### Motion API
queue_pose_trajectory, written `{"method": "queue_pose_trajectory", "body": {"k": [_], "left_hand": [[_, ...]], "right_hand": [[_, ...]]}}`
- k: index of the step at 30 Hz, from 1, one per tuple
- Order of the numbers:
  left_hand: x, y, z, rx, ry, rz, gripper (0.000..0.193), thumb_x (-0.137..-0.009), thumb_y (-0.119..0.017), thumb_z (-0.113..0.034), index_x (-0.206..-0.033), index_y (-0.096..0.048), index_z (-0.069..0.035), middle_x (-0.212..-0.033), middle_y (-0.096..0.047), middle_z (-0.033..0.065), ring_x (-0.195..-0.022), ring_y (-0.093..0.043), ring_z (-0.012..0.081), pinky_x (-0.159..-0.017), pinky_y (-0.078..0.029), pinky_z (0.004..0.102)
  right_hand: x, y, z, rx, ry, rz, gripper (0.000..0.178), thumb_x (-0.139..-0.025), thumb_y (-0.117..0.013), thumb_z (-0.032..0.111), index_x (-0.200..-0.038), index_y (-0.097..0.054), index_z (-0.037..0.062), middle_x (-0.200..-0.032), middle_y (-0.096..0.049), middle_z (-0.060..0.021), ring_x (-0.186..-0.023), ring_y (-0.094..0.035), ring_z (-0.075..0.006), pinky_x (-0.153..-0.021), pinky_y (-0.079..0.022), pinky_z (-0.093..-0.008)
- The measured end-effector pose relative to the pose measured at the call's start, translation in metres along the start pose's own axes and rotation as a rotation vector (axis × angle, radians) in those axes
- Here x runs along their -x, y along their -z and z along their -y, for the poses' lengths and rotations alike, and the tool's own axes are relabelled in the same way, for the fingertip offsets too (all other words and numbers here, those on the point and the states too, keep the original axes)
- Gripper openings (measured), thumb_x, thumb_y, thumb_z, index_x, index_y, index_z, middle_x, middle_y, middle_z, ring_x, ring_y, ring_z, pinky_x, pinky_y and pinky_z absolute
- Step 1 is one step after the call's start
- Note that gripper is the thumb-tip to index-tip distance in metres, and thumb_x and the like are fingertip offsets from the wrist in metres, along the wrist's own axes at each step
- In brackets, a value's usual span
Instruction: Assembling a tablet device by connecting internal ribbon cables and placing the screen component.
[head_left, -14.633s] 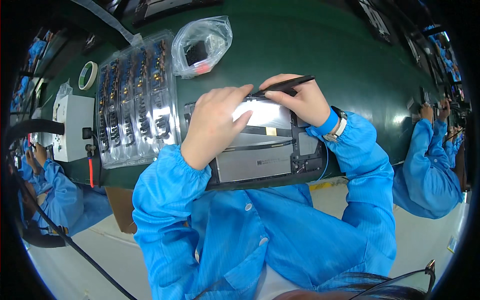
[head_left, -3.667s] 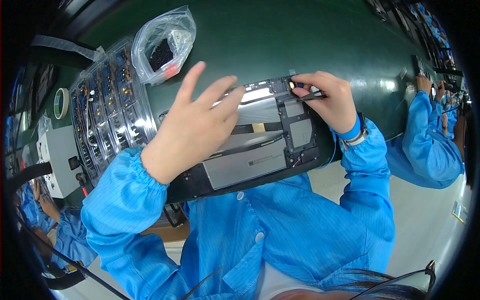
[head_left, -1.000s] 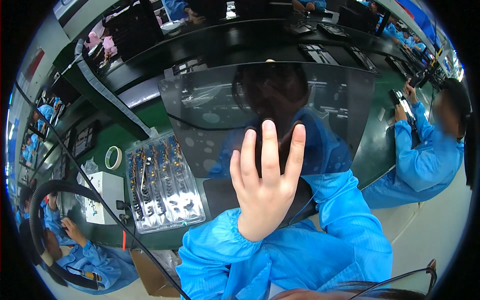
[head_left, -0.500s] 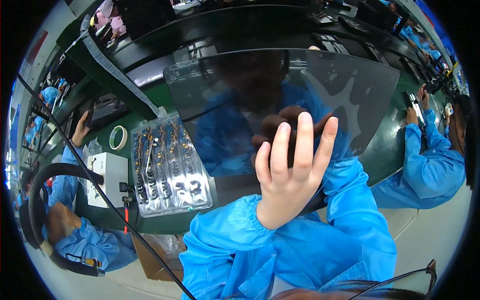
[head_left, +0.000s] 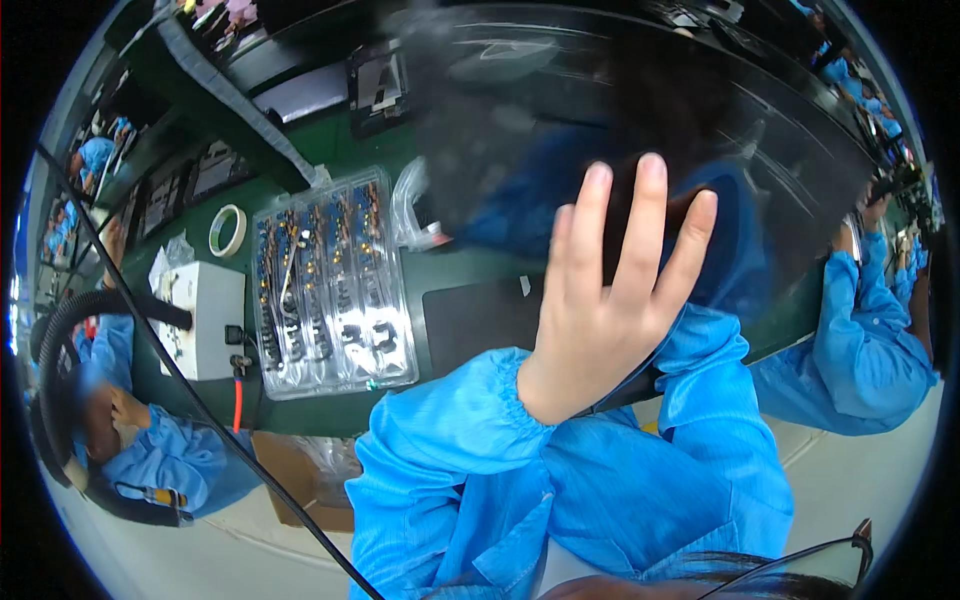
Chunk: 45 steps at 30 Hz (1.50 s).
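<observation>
A large, dark, glossy panel [head_left: 520, 140] is held up over the bench, tilted and smeared by motion. My left hand [head_left: 610, 260] is in front of it, back toward me, with fingers stretched and spread. Its fingertips seem to rest on the panel face, where dark reflections show; the thumb is hidden. My right sleeve [head_left: 705, 365] runs up behind the panel, which covers my right hand. Below the panel's left part, a flat dark sheet [head_left: 475, 325] lies on the bench beside a clear plastic bag [head_left: 410, 205].
A clear tray [head_left: 400, 350] of small parts lies left of the dark sheet. Further left are a tape roll [head_left: 228, 230] and a white box [head_left: 215, 315] with a black hose [head_left: 70, 320]. Co-workers in blue sit on the left and right [head_left: 860, 350]. A carton [head_left: 290, 480] stands below.
The panel has moved up and to the right, showing the plastic bag and more of the dark sheet. My left hand has gone with it, up and slightly right.
</observation>
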<state>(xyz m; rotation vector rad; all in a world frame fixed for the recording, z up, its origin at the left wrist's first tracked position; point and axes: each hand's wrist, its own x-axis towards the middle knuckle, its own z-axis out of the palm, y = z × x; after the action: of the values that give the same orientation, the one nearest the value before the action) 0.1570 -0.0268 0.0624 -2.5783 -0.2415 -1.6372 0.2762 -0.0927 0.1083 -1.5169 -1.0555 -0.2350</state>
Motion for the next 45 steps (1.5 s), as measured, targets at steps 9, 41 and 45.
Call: {"method": "queue_pose_trajectory", "body": {"k": [9, 41, 45], "left_hand": [[0.040, 0.054, -0.011, 1.244, 0.694, 0.404, 0.032, -0.086, -0.056, -0.012, -0.114, -0.048, 0.001, -0.103, -0.055, 0.0178, -0.090, -0.056, 0.0281, -0.079, -0.044, 0.0344], [0.140, 0.108, 0.077, 0.695, 0.371, 1.151, 0.062, -0.077, -0.064, -0.028, -0.119, -0.040, 0.011, -0.110, -0.049, 0.0231, -0.098, -0.051, 0.0328, -0.084, -0.044, 0.0355], [0.127, 0.085, 0.076, 0.824, 0.247, 0.995, 0.072, -0.077, -0.062, -0.024, -0.129, -0.027, 0.011, -0.126, -0.037, 0.0267, -0.110, -0.045, 0.0369, -0.092, -0.040, 0.0391]], "right_hand": [[-0.004, -0.003, -0.032, 0.145, 0.130, 0.702, 0.033, -0.080, -0.047, 0.000, -0.112, -0.057, 0.0017, -0.122, -0.052, -0.0169, -0.107, -0.053, -0.0260, -0.091, -0.041, -0.0322], [0.132, 0.018, -0.032, 0.746, 0.282, 1.169, 0.057, -0.061, -0.069, 0.031, -0.108, -0.053, 0.0034, -0.073, -0.056, -0.0039, -0.056, -0.055, -0.0192, -0.053, -0.043, -0.0303], [0.110, 0.035, -0.061, 0.913, 0.246, 1.050, 0.062, -0.063, -0.071, 0.025, -0.118, -0.050, 0.0032, -0.068, -0.055, -0.0054, -0.053, -0.054, -0.0231, -0.051, -0.042, -0.0336]]}}
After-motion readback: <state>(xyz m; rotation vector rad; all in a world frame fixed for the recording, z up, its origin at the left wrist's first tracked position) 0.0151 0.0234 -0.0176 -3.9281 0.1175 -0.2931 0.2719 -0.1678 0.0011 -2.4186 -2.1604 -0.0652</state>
